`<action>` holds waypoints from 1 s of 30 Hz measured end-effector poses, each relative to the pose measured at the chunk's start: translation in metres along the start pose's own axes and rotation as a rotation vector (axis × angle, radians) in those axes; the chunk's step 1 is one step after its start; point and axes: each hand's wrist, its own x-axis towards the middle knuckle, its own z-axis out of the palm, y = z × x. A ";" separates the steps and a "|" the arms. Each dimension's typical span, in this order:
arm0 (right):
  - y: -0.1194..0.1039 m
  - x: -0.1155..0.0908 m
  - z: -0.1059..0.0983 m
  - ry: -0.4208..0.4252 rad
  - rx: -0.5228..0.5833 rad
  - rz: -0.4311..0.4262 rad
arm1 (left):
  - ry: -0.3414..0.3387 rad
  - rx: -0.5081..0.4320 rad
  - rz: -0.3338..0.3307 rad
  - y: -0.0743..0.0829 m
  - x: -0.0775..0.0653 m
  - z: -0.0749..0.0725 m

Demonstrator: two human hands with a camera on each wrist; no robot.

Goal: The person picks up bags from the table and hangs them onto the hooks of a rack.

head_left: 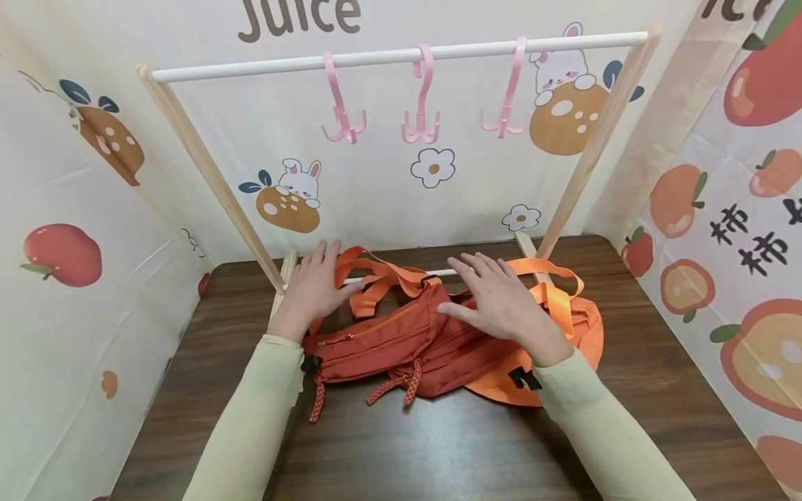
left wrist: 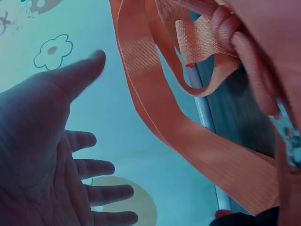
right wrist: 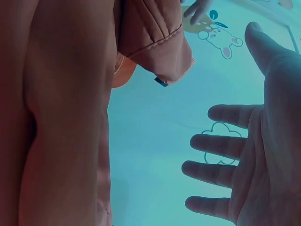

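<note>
Your pale green sleeves reach forward from the near edge over the dark wood-grain worktop, the forearms slanting inward. On it, between and beneath your hands, lies the rust-red zippered bag, its braided zipper pulls hanging toward you. Orange fabric spreads out at its right; you cannot tell whether that is a separate bag. Your right hand is above the right part of the bag, back upward, fingers wide and straight, thumb pointing left. Your left hand is near the bag's left end, its fingers also straight and its thumb held well away, toward the right. Both wrist views show a gap between your fingers and the cloth or strap. Orange straps loop up behind the bag, near the left thumb. Beyond stands a rack with wooden uprights; three pink hooks hang from its white top rod. Behind it is a fruit-and-rabbit printed backdrop.
</note>
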 end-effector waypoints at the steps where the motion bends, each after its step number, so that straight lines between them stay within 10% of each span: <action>1: 0.000 0.000 0.000 0.000 0.000 -0.002 | -0.008 -0.005 -0.001 0.000 0.002 -0.001; 30: -0.017 0.006 0.004 0.002 0.063 -0.085 | -0.168 -0.148 -0.074 -0.023 0.055 0.027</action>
